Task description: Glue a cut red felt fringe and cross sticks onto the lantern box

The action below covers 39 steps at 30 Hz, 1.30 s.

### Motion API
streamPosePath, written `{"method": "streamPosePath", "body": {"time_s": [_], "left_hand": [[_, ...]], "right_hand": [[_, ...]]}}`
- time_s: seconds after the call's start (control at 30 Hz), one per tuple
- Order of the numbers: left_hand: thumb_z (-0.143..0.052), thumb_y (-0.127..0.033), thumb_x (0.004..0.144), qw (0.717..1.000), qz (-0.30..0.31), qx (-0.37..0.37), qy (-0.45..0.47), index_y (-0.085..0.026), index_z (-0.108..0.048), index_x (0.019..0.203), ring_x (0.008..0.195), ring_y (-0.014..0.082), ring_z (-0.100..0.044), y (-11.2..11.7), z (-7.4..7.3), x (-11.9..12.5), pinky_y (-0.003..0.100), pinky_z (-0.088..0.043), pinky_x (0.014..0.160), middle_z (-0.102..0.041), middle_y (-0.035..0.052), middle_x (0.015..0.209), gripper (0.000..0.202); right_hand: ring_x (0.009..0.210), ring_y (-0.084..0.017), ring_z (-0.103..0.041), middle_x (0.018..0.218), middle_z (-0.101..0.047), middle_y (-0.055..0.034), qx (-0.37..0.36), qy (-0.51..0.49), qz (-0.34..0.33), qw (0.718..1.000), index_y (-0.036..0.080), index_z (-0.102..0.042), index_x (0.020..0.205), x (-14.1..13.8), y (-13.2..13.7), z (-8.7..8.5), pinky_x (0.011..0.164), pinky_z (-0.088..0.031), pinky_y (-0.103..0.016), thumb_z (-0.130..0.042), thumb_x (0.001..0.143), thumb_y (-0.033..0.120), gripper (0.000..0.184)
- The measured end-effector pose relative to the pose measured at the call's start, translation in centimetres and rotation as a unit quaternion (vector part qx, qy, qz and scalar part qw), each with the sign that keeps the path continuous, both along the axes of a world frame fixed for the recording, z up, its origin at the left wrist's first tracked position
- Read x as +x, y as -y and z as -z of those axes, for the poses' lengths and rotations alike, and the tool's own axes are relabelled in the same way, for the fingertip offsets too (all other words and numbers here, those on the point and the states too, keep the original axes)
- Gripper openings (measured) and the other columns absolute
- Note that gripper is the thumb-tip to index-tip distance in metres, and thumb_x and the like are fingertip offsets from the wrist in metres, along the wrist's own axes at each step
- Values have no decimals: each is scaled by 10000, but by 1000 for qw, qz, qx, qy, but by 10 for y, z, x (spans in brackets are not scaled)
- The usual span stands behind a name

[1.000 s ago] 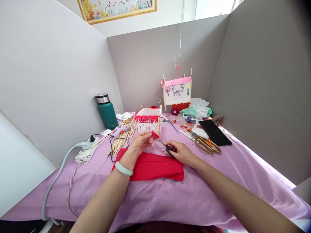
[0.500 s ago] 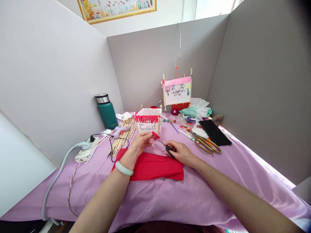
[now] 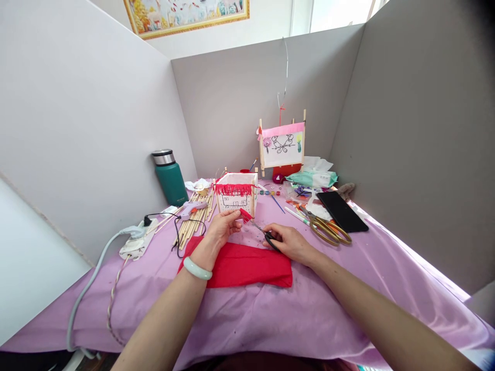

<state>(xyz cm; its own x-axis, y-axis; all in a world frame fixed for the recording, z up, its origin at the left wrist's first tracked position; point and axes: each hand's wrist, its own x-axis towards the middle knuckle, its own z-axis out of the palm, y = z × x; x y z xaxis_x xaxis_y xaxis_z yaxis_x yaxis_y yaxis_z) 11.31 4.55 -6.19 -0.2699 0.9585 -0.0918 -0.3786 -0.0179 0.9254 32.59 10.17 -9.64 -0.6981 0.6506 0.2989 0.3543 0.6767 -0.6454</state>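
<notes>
Between thumb and fingers, my left hand (image 3: 223,229) pinches a small strip of red fabric (image 3: 246,215) with a fringed lower edge. My right hand (image 3: 286,241) is closed on small black-handled scissors (image 3: 271,240), whose blades reach up to the strip's right end. Just behind the strip stands a white lantern (image 3: 235,199) with a stick frame, a house-like line drawing and a red fringe along its top edge. A larger folded red cloth (image 3: 247,265) lies on the table below both hands, partly under the left wrist.
Wooden sticks (image 3: 193,226) and a lilac glue gun (image 3: 192,208) lie at left, near a power strip (image 3: 138,244) and green bottle (image 3: 170,178). Gold-handled scissors (image 3: 328,230) and a black phone (image 3: 342,212) lie at right. A finished-looking lantern (image 3: 283,147) hangs behind from a wire.
The red strip in my left hand has tilted and shifted slightly left, with its fringe showing more. The small scissors stay close to it; the right hand has barely moved.
</notes>
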Motion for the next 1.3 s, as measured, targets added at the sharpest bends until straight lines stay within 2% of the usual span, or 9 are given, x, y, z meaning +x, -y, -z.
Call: {"method": "streamPosePath", "body": {"time_s": [0.17,0.37,0.67,0.77,0.87,0.93,1.03,1.13,1.3], "left_hand": [[-717,-190,694,999,-8,39,33,-126,-630,771,464,77,-543,1,-3,0,205,-448,475,-659,11,700,133],[-707,-221,691,997,-9,59,51,-130,-611,733,501,76,-531,0,-2,0,201,-422,493,-606,-9,623,139],[-758,-254,649,994,19,92,56,-139,-616,770,580,109,-572,-1,1,-1,230,-440,529,-632,6,692,218],[-751,-254,661,992,38,105,53,-143,-617,777,615,116,-582,2,-2,1,233,-452,554,-634,11,719,209],[-728,-250,678,988,77,120,60,-145,-614,763,665,127,-592,5,-6,4,241,-467,594,-637,23,753,178],[-712,-247,684,984,107,129,62,-142,-610,746,676,136,-591,8,-8,6,254,-476,616,-627,27,737,159],[-698,-248,694,979,137,138,55,-140,-615,750,656,140,-582,10,-9,7,263,-477,613,-610,28,708,147],[-697,-255,709,978,150,139,51,-143,-609,756,645,140,-579,9,-8,6,264,-481,595,-604,26,703,150],[-735,-279,689,986,114,122,29,-148,-600,816,672,139,-596,3,-2,5,255,-495,584,-622,33,787,227]], "right_hand": [[759,-146,-583,887,-673,-17,38,36,16,998,230,-633,1038,18,-10,-15,637,-380,-222,-603,793,319,262],[925,-221,-617,1058,-673,-75,64,154,106,980,218,-586,1178,42,-22,-32,746,-407,-279,-627,734,272,450],[954,-328,-584,927,-651,-152,141,339,148,918,199,-726,732,40,-19,-53,740,-387,-385,-650,689,244,98],[928,-309,-599,946,-663,-130,117,280,121,945,228,-739,828,32,-22,-62,739,-406,-373,-673,691,259,155],[915,-239,-615,1041,-669,-81,70,122,73,987,250,-695,1035,14,-22,-66,777,-442,-343,-613,783,354,284],[967,-200,-607,1150,-639,-76,-16,-2,36,999,238,-619,1169,-1,-19,-66,807,-464,-317,-582,815,363,378],[972,-169,-604,1147,-635,-75,-193,-96,-40,976,232,-518,1273,-19,-9,-60,737,-485,-271,-561,833,379,466],[802,-124,-588,948,-658,-39,-265,-120,-79,954,196,-581,1137,-28,0,-53,655,-448,-229,-604,792,370,387],[544,-70,-406,601,-493,42,-243,-146,-38,958,153,-567,745,-32,-2,-40,527,-320,-204,-589,743,380,228]]}}
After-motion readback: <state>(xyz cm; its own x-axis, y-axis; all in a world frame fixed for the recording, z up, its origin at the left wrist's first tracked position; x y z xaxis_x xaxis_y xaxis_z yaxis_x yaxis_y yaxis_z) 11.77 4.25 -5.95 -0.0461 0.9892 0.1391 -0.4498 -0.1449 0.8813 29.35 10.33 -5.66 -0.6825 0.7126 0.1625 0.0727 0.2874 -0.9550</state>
